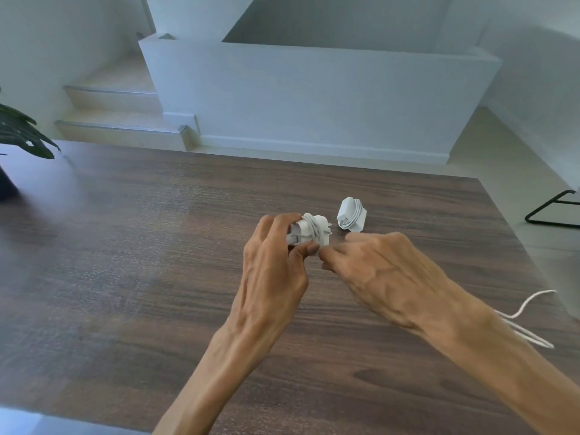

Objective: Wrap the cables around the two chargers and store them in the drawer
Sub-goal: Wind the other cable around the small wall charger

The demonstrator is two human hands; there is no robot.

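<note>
Charger in hand: white charger (309, 232), several cable turns already round its body, held above the wooden table (125, 262) near the centre of the view.
Left hand (273, 268): closed round the charger, fingers over the far side, thumb pressed at its 6 o'clock edge.
Right hand (383, 274): fingers pinched narrow at the charger's 5 o'clock corner, apparently on the cable; the pinch point itself is covered by the knuckles.
Loose cable (521, 312): white slack lying on the table at 4 o'clock from the hands, emerging from behind the right forearm in a couple of loops.
Second charger (351, 218): fully wrapped, resting on the table just beside the held one, at 2 o'clock from it, apart from both hands.
Risk, unwinding: turns look loosely crossed; if the thumb lifts before the tail is secured, they would likely spring off.
Risk, snag: the slack runs under the right forearm and could catch or drag as winding proceeds.
Risk, knock: the finished charger sits close to the right fingers and a wide winding sweep could shove it.
Hidden: the drawer is nowhere in view; cable path between pinch and slack is masked by the arm; cable end and connector not made out.
Cut off: plant leaves (25, 133) at 9 o'clock and a black metal frame (552, 211) at 3 o'clock.
</note>
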